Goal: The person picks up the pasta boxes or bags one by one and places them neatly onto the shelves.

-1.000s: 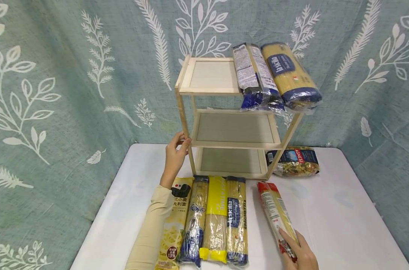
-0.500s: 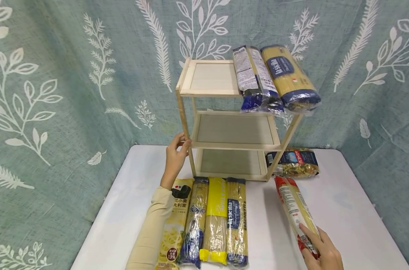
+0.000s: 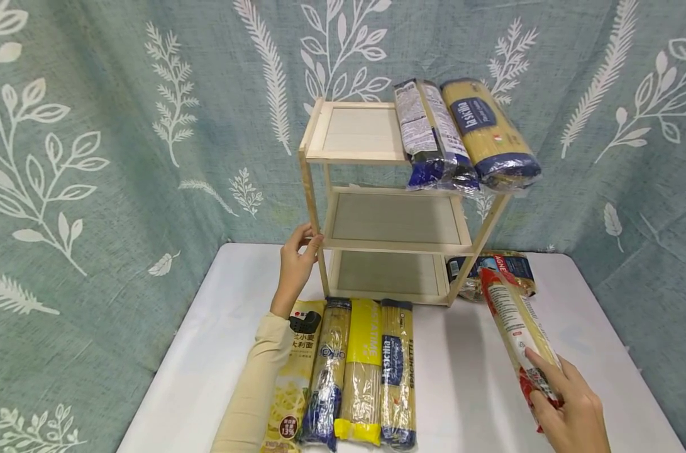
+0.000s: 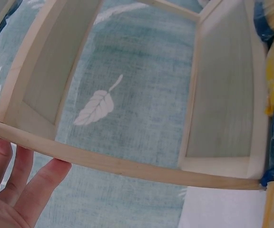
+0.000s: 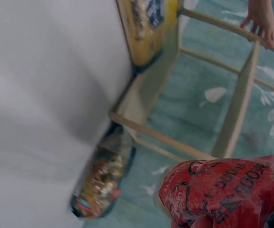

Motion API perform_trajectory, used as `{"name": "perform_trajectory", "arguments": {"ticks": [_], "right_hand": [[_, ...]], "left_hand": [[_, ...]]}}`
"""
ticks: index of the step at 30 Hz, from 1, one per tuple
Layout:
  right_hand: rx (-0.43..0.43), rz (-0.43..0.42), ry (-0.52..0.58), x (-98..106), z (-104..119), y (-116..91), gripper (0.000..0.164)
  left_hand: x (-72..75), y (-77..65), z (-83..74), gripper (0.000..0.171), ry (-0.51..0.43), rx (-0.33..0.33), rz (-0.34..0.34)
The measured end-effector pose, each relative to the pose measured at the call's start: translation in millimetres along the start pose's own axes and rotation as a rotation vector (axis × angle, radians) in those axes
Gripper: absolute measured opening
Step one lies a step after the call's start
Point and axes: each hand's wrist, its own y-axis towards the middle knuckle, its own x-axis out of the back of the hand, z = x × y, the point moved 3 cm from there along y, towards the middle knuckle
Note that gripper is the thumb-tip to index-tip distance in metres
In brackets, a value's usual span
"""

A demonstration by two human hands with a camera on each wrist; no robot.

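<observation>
My left hand [image 3: 295,263] holds the left front post of a three-tier wooden rack [image 3: 396,245]; in the left wrist view its fingertips [image 4: 61,164] meet the post's edge. My right hand [image 3: 575,402] grips the near end of a red and white pack of spaghetti [image 3: 520,333], raised and tilted above the table at the right. The red end of that spaghetti pack [image 5: 222,190] fills the lower right wrist view. Two pasta packs lie on the top shelf: one with its printed back up [image 3: 430,132] and a La Sicilia pack [image 3: 484,129].
Several long pasta packs lie side by side before the rack, among them a yellow Pastatime pack [image 3: 363,371] and a La Sicilia spaghetti pack [image 3: 398,377]. An Agnesi pasta bag [image 3: 518,267] lies behind the right post, partly covered. Leaf-patterned curtains [image 3: 122,157] surround the white table [image 3: 207,302].
My right hand has carried the red and white spaghetti pack rightward and up, so its far end now overlaps the Agnesi bag. The left hand stays on the post.
</observation>
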Motion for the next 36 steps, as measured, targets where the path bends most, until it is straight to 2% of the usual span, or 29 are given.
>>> {"name": "perform_trajectory", "arguments": {"ticks": [3,8,9,10,16,20,28,31,36], "right_hand": [[0.017,-0.025,0.013,7,2,9,0.059],[0.009,-0.018,0.013,20,4,23,0.058],[0.012,-0.019,0.012,23,5,26,0.058],[0.020,-0.022,0.013,26,7,29,0.058],[0.111,-0.066,0.033,42,18,47,0.058],[0.151,-0.107,0.026,53,27,61,0.060],[0.324,-0.197,0.049,77,46,89,0.062],[0.305,-0.205,0.037,86,54,99,0.062],[0.169,-0.190,0.027,99,65,115,0.061]], "left_hand": [[-0.6,0.2,-1.7,0.035,0.002,0.000,0.005],[-1.1,-4.6,-28.4,0.030,0.020,-0.003,0.017],[-1.2,-4.8,-29.7,0.030,0.023,-0.002,0.017],[-1.0,-4.9,-29.4,0.030,0.026,-0.006,0.014],[-0.4,0.6,-0.8,0.032,0.018,-0.008,0.001],[0.3,0.6,-0.1,0.033,0.002,-0.006,0.000],[1.7,-1.4,-1.8,0.036,0.014,0.016,0.001],[2.1,-1.8,-0.7,0.037,0.017,0.022,0.001],[1.8,-0.8,0.7,0.035,0.009,0.021,-0.003]]}}
